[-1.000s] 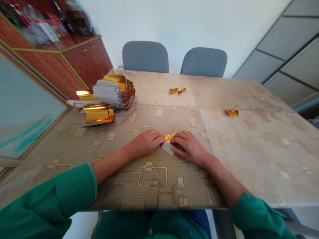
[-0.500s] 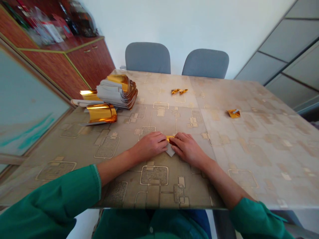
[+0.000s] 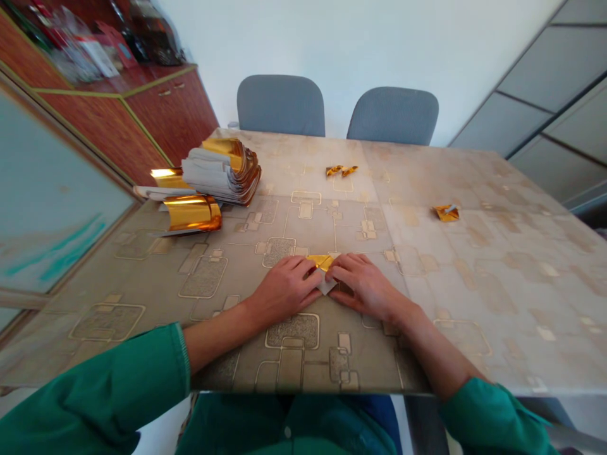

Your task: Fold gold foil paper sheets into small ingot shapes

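A small sheet of gold foil paper [image 3: 320, 261], partly folded, lies on the table between my hands, with its white underside turned up toward me. My left hand [image 3: 290, 282] grips its left side, fingers bent and pressed together. From the right, my right hand [image 3: 363, 284] pinches the other side with thumb and forefinger. Fingers cover both ends of the paper. Farther off sit folded gold pieces: a twisted one [image 3: 341, 170] at the back and another [image 3: 446, 213] to the right.
A thick stack of gold foil paper [image 3: 213, 172] stands at the back left, with a curled gold bundle [image 3: 193, 213] in front of it. The patterned tablecloth [image 3: 294, 332] covers the table. Two grey chairs [image 3: 281, 106] are behind it, and a wooden cabinet [image 3: 165, 117] stands at left.
My fingers have shifted on the paper, so more of its gold upper part shows between them. Both hands stay at the same spot. The view has tipped slightly.
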Motion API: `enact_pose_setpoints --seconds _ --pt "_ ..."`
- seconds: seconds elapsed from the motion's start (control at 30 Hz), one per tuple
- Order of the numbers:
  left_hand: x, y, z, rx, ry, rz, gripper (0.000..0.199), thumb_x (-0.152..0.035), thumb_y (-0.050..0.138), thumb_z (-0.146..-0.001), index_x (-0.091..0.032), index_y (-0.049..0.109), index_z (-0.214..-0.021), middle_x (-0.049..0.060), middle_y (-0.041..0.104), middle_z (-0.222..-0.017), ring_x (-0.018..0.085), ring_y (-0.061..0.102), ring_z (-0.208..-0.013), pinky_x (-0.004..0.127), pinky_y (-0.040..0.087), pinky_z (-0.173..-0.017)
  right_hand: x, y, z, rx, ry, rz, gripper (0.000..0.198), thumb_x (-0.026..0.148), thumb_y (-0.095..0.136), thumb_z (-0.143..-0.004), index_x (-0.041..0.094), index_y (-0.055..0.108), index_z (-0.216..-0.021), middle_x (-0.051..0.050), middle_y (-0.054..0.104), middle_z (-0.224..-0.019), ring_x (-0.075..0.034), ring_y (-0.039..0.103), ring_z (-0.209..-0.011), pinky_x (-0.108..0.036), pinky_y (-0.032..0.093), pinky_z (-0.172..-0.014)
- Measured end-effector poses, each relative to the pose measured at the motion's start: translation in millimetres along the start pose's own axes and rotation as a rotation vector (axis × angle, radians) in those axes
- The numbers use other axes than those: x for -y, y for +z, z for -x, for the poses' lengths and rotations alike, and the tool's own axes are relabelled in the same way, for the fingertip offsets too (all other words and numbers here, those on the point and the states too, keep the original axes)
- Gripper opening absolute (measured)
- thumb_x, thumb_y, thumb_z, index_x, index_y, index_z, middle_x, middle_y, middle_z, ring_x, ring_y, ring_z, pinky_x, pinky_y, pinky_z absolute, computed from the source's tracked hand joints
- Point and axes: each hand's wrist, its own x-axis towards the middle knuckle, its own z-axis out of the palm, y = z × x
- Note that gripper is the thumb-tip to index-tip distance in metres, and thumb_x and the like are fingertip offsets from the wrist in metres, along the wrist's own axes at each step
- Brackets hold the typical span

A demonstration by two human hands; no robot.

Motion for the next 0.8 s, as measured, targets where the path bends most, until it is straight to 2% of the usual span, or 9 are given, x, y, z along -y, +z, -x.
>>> enact_pose_setpoints --seconds 0.1,0.3,0.47,0.6,0.8 --pt "-3.5 -1.3 0.8 0.007 -0.031 -0.017 0.021 -0.034 0.052 -0.097 -0.016 0.064 -0.097 0.01 0.064 -0.104 0.026 0.059 -0.1 0.041 0.05 -0.088 -1.3 1.9 -0.8 -0.011 -0.001 -0.034 0.004 0.026 0.059 -0.092 0.022 0.059 -0.093 -0.004 0.06 -0.099 -0.02 0.054 -0.096 -0.035 0.04 -0.087" --pt "-7.6 0.2 1.1 0.007 -0.111 0.023 0.02 -0.035 0.056 -0.095 -0.017 0.064 -0.097 0.01 0.062 -0.109 0.026 0.056 -0.102 0.042 0.05 -0.088 -3.9 2.4 -1.0 -0.037 0.021 -0.078 0.007 0.022 0.056 -0.094 0.021 0.062 -0.091 -0.004 0.062 -0.095 -0.019 0.055 -0.093 -0.034 0.041 -0.085" --pt "-9.4 0.3 -0.8 0.011 -0.17 0.074 0.018 -0.034 0.057 -0.095 -0.018 0.064 -0.095 0.009 0.062 -0.11 0.026 0.055 -0.104 0.042 0.049 -0.089 -4.7 3.4 -0.4 -0.037 0.033 -0.115 0.006 0.026 0.065 -0.089 0.021 0.062 -0.092 -0.004 0.061 -0.098 -0.02 0.054 -0.096 -0.034 0.041 -0.085" --pt "-9.8 0.6 -2.4 0.011 -0.217 0.117 0.018 -0.034 0.055 -0.096 -0.018 0.064 -0.094 0.008 0.061 -0.11 0.025 0.054 -0.103 0.041 0.048 -0.09 -3.3 7.5 -3.0 -0.077 0.078 -0.115 0.009 0.023 0.059 -0.093 0.02 0.06 -0.085 -0.004 0.06 -0.091 -0.019 0.053 -0.089 -0.032 0.04 -0.081" --pt "-6.8 3.8 -5.5 -0.023 -0.242 0.126 0.017 -0.033 0.057 -0.095 -0.017 0.062 -0.089 0.007 0.062 -0.105 0.024 0.054 -0.099 0.038 0.047 -0.084 -0.4 16.9 -8.1 -0.122 0.138 -0.065 0.012 0.017 0.06 -0.088 0.019 0.055 -0.077 -0.002 0.057 -0.083 -0.018 0.051 -0.082 -0.031 0.036 -0.075"
